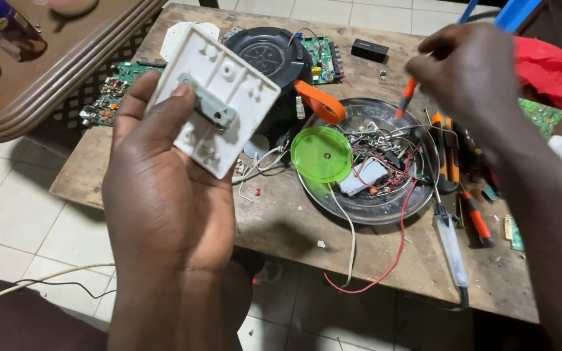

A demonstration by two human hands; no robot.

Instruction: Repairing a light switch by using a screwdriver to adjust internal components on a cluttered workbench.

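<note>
My left hand (164, 188) holds a white square plastic switch plate (219, 97) with its back side up, thumb pressed on a grey-green part (211, 107) at its middle. My right hand (469, 78) hovers above the metal bowl (372, 211), fingers pinched on a small orange-handled tool (408, 94) that points down. The plate and the tool are apart.
The metal bowl on the worn wooden table (281, 221) holds wires and small parts, with a green round lid (321, 154) on its rim. A black round device (271, 55), circuit boards (108, 91), screwdrivers (473, 214), a soldering iron (450, 240) and red cloth (557, 75) lie around.
</note>
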